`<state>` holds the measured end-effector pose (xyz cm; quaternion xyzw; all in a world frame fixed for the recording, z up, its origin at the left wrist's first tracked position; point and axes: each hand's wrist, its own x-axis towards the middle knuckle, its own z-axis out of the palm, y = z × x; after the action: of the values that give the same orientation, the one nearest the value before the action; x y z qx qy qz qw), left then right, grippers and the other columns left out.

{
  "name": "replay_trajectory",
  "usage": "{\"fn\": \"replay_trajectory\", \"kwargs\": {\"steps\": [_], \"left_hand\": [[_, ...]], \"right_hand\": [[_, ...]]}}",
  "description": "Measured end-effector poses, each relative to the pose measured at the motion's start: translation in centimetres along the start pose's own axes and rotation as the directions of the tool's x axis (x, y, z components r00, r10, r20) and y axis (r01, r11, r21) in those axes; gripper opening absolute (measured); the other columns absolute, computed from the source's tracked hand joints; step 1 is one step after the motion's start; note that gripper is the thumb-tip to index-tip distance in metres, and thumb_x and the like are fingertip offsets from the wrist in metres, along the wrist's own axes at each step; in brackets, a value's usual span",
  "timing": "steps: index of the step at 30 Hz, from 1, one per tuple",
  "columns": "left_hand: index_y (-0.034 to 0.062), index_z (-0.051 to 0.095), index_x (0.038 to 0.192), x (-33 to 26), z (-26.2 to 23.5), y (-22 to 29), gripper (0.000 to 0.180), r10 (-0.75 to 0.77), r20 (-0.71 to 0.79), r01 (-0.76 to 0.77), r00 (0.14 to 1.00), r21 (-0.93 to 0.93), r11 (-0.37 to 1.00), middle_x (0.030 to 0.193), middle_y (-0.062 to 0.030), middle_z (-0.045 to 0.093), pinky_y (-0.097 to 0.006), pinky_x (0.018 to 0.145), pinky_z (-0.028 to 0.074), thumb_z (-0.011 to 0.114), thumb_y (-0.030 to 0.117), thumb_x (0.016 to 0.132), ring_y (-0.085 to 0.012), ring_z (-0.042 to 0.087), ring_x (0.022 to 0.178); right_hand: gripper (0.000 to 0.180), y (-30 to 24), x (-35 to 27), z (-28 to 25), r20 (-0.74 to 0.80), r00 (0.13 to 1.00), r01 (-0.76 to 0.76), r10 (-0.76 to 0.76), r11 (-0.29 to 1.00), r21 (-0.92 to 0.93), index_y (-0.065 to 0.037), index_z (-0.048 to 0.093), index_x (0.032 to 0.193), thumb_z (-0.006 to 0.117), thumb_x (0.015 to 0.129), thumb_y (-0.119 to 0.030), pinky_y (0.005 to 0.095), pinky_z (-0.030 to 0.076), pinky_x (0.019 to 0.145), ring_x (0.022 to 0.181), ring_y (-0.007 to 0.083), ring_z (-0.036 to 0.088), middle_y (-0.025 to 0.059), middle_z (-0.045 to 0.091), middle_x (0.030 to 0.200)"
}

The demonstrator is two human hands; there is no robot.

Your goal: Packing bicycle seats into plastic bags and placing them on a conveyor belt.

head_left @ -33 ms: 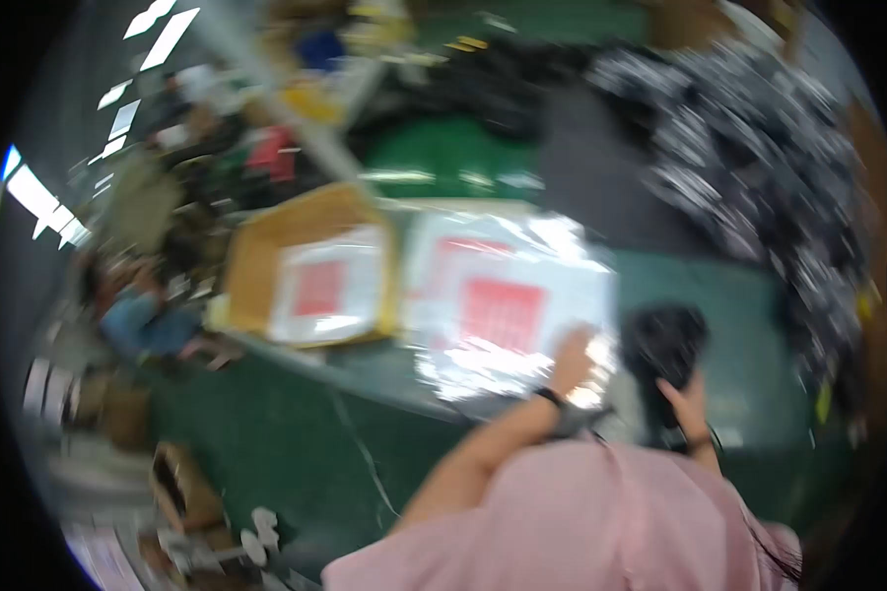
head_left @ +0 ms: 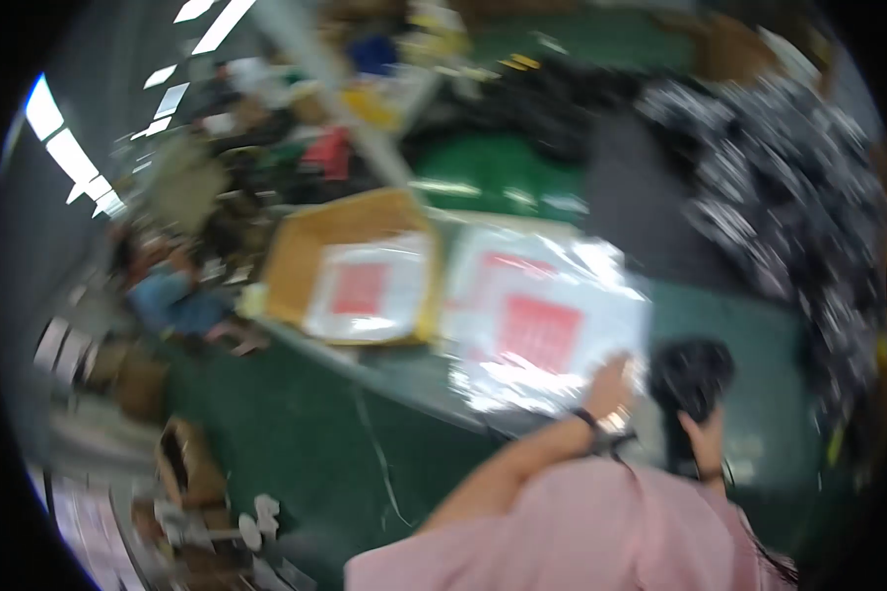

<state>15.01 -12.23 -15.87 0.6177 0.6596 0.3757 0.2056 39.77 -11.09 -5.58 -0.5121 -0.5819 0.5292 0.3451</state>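
A stack of shiny clear-and-white plastic bags (head_left: 478, 345) with red printed blocks lies on the green table in front of me. My left hand (head_left: 611, 387) rests on the right lower edge of these bags, its fingers laid out over the film, though blurred. To its right is a crumpled black bundle (head_left: 695, 369), glossy and soft-looking. My right hand (head_left: 705, 439) has hold of the bundle's near side, the thumb on its left; the other fingers are mostly hidden. What the bundle is, blur keeps me from telling.
Left of the bags stands an open yellow box (head_left: 291, 286) holding another white packet with red print (head_left: 360, 291). A large heap of glossy black-and-clear packets (head_left: 779, 177) covers the far right. Dark cloth-like material (head_left: 552, 103) lies at the back. Cartons (head_left: 192, 463) stand lower left.
The whole view has shifted, so everything appears farther right and mostly a little lower. Both hands keep their places against the bags and the black bundle.
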Motion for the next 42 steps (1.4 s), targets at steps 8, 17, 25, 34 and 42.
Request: {"fn": "replay_trajectory", "kwargs": {"steps": [8, 17, 25, 34, 42], "left_hand": [[0.0011, 0.051, 0.111, 0.5, -2.6, 3.2, 0.033, -0.023, 0.219, -0.083, 0.975, 0.461, 0.883, 0.107, -0.0131, 0.057, -0.039, 0.078, 0.044, 0.050, 0.008, 0.079, -0.0299, 0.053, 0.100], [0.0014, 0.057, 0.069, 3.2, -7.8, -2.1, 0.021, -0.238, 0.080, 0.243, 0.968, -0.069, 0.967, 0.071, -0.0196, 0.058, -0.042, 0.064, 0.044, 0.061, 0.020, 0.077, -0.0345, 0.058, 0.071], [-0.0010, 0.047, 0.111, 3.4, -5.2, 4.1, 0.048, -0.158, 0.122, 0.079, 0.980, 0.491, 0.868, 0.096, -0.0171, 0.053, -0.044, 0.077, 0.050, 0.065, 0.026, 0.075, -0.0352, 0.057, 0.089], [0.0005, 0.062, 0.076, 5.6, -4.5, -0.6, 0.010, -0.248, 0.095, 0.224, 0.964, 0.216, 0.950, 0.079, -0.0228, 0.062, -0.048, 0.070, 0.048, 0.056, 0.009, 0.074, -0.0393, 0.061, 0.079], [0.0016, 0.063, 0.074, 4.6, -12.7, -1.9, 0.023, -0.368, 0.124, 0.388, 0.921, -0.335, 0.859, 0.073, -0.0167, 0.064, -0.040, 0.063, 0.045, 0.066, 0.025, 0.075, -0.0310, 0.061, 0.069]], "right_hand": [[0.061, 3.4, -1.1, 0.0, 0.179, 0.919, -0.394, 0.352, 0.853, 0.342, 0.000, 0.042, 0.131, 0.069, 0.078, -0.013, 0.0315, 0.043, 0.090, 0.100, 0.0216, 0.057, 0.0089, 0.057, 0.114], [0.033, 5.9, -0.1, -0.8, 0.359, 0.817, -0.572, 0.452, 0.551, 0.607, -0.007, 0.058, 0.106, 0.056, 0.089, -0.036, 0.0392, 0.055, 0.057, 0.068, 0.0244, 0.065, 0.0099, 0.066, 0.089], [0.039, 5.3, -0.6, -0.2, 0.284, 0.846, -0.527, 0.451, 0.636, 0.564, -0.003, 0.056, 0.101, 0.056, 0.090, -0.040, 0.0382, 0.054, 0.052, 0.061, 0.0266, 0.065, 0.0119, 0.066, 0.084], [0.035, 5.8, -0.7, -0.4, 0.303, 0.849, -0.525, 0.432, 0.629, 0.574, -0.004, 0.052, 0.109, 0.053, 0.092, -0.036, 0.0392, 0.055, 0.056, 0.066, 0.0262, 0.065, 0.0128, 0.066, 0.089], [0.037, -1.5, -0.8, -1.3, 0.223, 0.938, -0.342, 0.267, 0.823, 0.453, -0.002, 0.048, 0.113, 0.059, 0.085, -0.025, 0.0340, 0.055, 0.053, 0.064, 0.0256, 0.064, 0.0159, 0.064, 0.089]]}}
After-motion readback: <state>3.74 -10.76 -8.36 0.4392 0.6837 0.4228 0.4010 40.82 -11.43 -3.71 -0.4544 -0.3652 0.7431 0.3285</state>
